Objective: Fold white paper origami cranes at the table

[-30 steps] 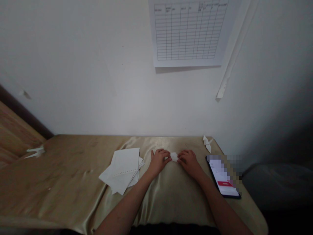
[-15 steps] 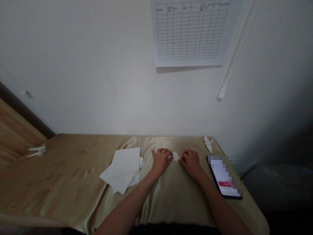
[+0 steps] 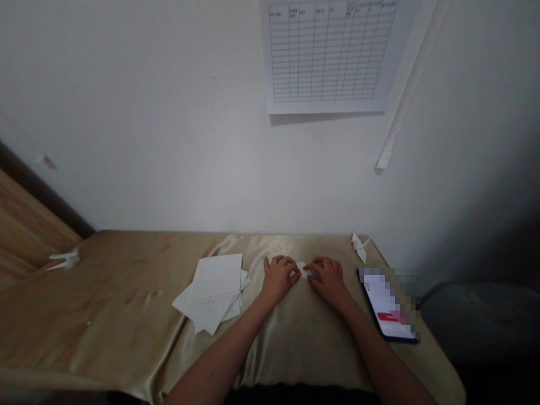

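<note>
A small folded piece of white paper (image 3: 301, 270) lies on the cloth between my two hands. My left hand (image 3: 280, 277) is closed on its left edge, thumb and fingertips together at the paper. From the right, my right hand (image 3: 327, 275) pinches the other edge, its index fingertip on top of the paper and the thumb at the near side. The fingers cover much of the sheet, so its exact folds cannot be made out. To the left of my left forearm sits a loose stack of white paper sheets (image 3: 215, 287).
A phone (image 3: 392, 315) with a lit screen lies at the right. Behind it is a folded paper figure (image 3: 359, 247); another white paper piece (image 3: 65, 260) rests at the far left. The satin cloth (image 3: 118, 315) covers the table up to the wall, where a printed chart (image 3: 327, 62) hangs.
My right index finger has stretched leftward onto the folded paper, and less of the paper shows. My left hand has barely moved.
</note>
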A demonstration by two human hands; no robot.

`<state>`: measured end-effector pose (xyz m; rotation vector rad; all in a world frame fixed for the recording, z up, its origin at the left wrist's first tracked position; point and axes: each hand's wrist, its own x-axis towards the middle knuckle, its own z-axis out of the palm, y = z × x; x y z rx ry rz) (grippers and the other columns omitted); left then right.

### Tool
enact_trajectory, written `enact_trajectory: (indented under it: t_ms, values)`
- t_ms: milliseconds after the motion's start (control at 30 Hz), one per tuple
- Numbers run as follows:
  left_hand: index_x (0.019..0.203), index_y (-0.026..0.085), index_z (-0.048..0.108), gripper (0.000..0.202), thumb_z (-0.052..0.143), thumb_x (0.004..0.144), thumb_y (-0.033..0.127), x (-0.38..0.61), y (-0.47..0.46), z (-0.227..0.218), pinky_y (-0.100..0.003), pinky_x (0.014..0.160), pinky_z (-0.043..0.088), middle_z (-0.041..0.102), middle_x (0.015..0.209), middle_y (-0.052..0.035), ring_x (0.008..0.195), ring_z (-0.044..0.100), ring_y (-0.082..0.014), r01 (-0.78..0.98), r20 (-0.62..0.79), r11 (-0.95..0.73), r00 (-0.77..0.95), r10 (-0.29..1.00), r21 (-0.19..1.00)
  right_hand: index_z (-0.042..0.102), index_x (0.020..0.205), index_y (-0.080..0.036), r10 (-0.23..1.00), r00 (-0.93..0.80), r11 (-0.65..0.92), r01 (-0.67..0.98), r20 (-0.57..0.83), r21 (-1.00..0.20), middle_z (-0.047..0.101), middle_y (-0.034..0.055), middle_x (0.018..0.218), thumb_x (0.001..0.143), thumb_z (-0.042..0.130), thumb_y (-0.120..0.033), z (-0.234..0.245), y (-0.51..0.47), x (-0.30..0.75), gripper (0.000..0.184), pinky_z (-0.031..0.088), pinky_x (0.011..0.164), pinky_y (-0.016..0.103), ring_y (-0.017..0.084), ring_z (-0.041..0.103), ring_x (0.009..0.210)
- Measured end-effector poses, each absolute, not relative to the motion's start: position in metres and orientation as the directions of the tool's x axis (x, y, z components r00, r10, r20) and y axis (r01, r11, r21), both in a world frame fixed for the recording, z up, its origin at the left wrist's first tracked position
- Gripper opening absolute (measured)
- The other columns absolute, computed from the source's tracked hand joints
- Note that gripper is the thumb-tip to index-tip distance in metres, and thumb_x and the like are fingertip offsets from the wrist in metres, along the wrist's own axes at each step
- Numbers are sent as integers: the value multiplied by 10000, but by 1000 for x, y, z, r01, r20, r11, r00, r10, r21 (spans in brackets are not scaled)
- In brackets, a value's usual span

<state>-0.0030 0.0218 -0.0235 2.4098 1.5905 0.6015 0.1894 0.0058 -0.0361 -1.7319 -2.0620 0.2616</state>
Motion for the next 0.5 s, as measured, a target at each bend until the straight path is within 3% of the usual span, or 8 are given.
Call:
enact_trajectory:
  t_ms: [200, 500]
  values:
    - [959, 314, 714, 145, 611, 902, 400, -2, 22, -25, -683, 1131, 69, 654, 1212, -1, 1271, 430, -297, 835, 226, -404, 340, 913, 375, 679, 1112, -382, 968, -106, 192, 895, 226, -403, 541, 55, 1234, 872, 577, -462, -37, 7, 186, 273, 243, 1084, 549, 284, 441, 1207]
    - [967, 318, 703, 131, 612, 902, 387, -3, 21, -24, -696, 1122, 72, 643, 1232, 8, 1279, 420, -304, 829, 227, -412, 348, 910, 379, 663, 1133, -384, 969, -107, 186, 906, 221, -381, 543, 54, 1244, 855, 594, -449, -37, 8, 185, 293, 238, 1081, 563, 295, 438, 1202]
